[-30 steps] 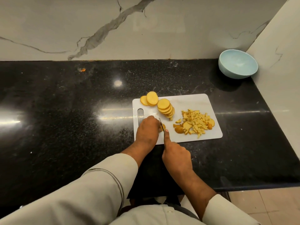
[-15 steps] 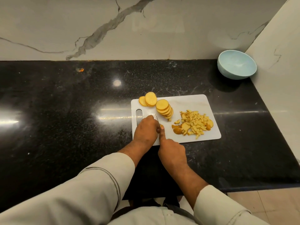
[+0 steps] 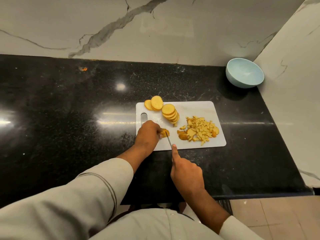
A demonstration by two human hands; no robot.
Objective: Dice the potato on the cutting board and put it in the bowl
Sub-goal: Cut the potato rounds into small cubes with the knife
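Left hand [image 3: 148, 134] fingers curled, pinning yellow potato slice [image 3: 165, 132] on white plastic cutting board [image 3: 195, 108]; right hand [image 3: 186, 172] gripping slim steel knife [image 3: 168, 139], forefinger along spine, blade just right of left fingertips

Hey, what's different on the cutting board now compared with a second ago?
The right hand has drawn the knife back toward the person, baring more blade. The left hand still holds the potato slices being cut. The stacked rounds, diced pile, cutting board and bowl look unchanged.
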